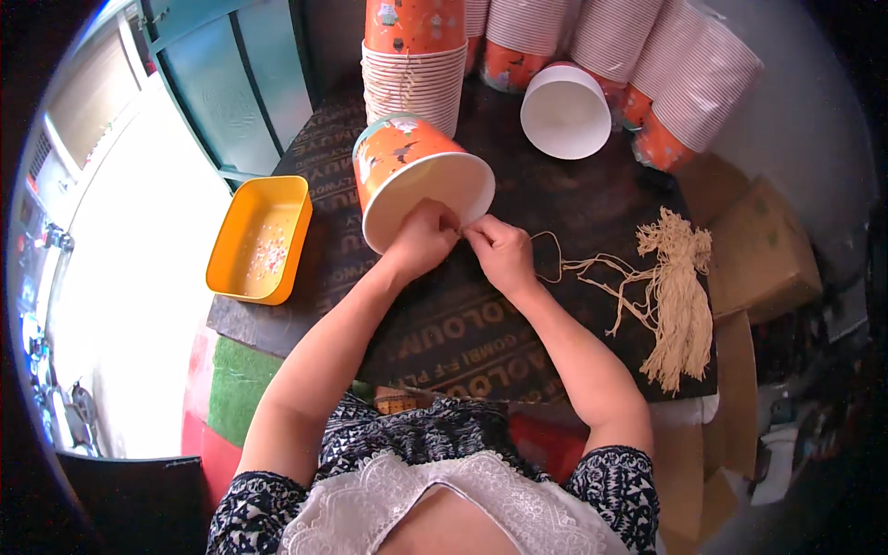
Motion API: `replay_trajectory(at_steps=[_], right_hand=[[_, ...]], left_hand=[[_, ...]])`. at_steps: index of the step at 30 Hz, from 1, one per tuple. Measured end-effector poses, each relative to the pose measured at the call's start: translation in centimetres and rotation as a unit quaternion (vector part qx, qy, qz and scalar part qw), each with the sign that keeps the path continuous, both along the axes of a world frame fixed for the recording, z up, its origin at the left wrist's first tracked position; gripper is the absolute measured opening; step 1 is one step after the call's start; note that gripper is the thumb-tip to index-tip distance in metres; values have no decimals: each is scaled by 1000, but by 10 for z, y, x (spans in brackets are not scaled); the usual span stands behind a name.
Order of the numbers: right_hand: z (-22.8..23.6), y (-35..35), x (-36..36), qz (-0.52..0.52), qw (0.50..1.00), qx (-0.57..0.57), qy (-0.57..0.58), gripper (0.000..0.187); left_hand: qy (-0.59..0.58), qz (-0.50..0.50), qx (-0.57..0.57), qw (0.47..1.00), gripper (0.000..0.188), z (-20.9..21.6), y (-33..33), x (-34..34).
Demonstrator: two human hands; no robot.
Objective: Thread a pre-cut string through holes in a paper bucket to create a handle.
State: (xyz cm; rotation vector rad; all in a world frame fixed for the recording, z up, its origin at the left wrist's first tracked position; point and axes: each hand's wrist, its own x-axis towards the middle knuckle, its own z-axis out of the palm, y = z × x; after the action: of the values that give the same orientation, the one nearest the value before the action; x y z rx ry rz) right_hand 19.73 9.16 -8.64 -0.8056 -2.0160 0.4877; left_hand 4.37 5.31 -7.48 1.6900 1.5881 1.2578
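An orange printed paper bucket (407, 148) lies tipped on the dark board table, its white-rimmed mouth toward me. My left hand (421, 239) reaches into that mouth, fingers curled closed near the lower right rim; whatever they pinch is hidden. Just outside the same rim, my right hand (500, 252) is closed in a pinch, its fingertips almost meeting the left ones. A thin beige cord (561, 254) loops out beside the right hand, and its pinched part is too small to see. To the right lies a bundle of beige cords (680, 305), several strands trailing toward my hand.
A yellow plastic tub (294, 240) with small pale and reddish bits stands at the table's left edge. Behind the bucket rises a tall stack of paper buckets (413, 83). One more bucket (566, 113) lies open-mouthed near several wrapped stacks (708, 83). Cardboard boxes (763, 250) sit at right.
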Motion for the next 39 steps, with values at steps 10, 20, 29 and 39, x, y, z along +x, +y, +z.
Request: replay_trajectory(at_steps=[10, 20, 29, 39], right_hand=[[1, 0, 0, -14, 1000, 10, -10, 7], [1, 1, 1, -19, 999, -32, -8, 10], [2, 0, 1, -25, 999, -25, -18, 11], [5, -4, 0, -47, 998, -7, -39, 8]], left_hand=[[88, 4, 75, 993, 12, 4, -4, 5], [77, -1, 97, 992, 13, 1, -2, 5], [91, -11, -37, 995, 16, 12, -4, 6], [72, -12, -44, 996, 16, 12, -4, 8]])
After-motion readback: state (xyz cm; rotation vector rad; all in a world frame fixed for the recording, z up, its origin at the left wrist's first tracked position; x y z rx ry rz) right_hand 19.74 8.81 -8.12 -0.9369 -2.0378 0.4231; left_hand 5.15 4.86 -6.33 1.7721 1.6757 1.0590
